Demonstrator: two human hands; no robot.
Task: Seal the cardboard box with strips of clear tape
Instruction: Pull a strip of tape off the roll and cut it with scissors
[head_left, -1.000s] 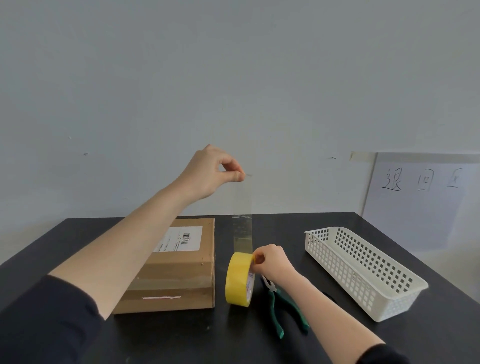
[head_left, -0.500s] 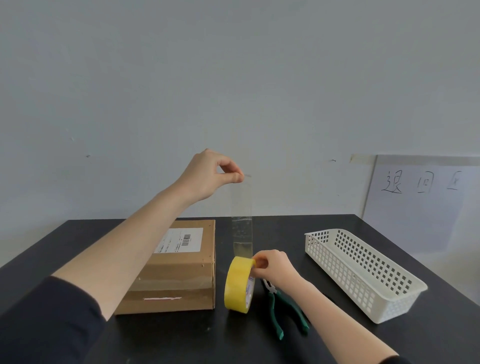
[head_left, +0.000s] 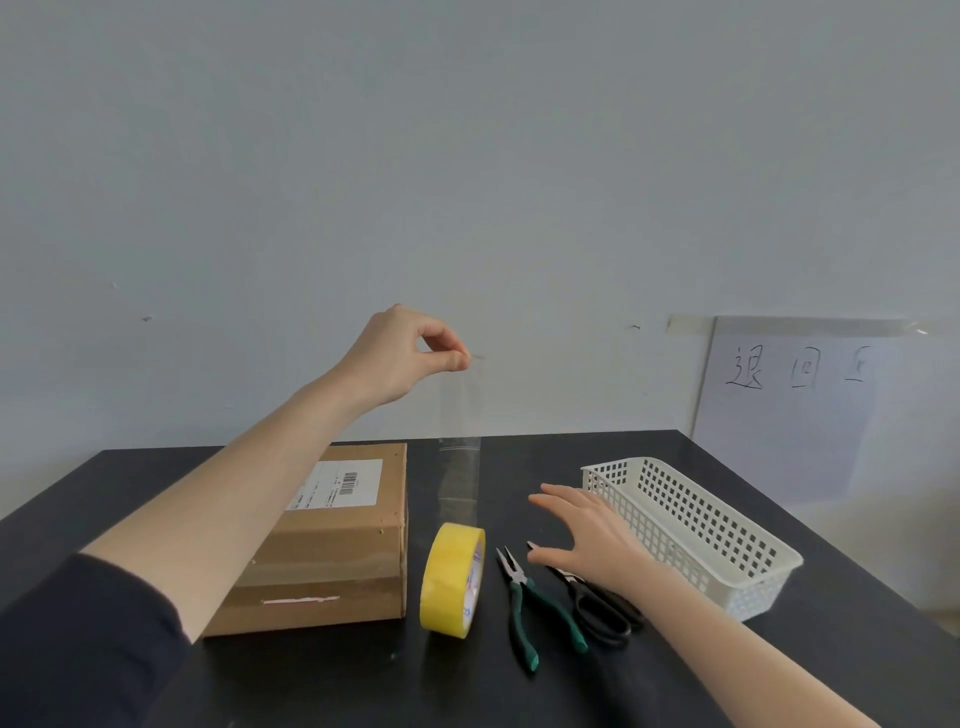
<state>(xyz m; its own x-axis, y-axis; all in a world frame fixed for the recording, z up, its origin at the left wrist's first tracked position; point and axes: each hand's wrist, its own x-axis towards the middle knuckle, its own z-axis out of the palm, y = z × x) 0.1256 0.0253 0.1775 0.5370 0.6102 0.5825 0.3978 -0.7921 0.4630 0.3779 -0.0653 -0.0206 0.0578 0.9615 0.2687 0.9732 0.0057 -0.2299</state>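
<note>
One clear tape strip (head_left: 460, 467), vertical from roll (head_left: 453, 579) to pinch of left hand (head_left: 405, 356); right hand (head_left: 582, 530) splayed, empty.

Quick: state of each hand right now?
Left hand: closed, pinching the top end of the tape strip.
Right hand: open, holding nothing.

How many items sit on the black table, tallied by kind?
Brown cardboard box: 1
Yellow roll of clear tape: 1
Green-handled pliers: 1
Black-handled scissors: 1
White perforated plastic basket: 1
Total: 5
</note>
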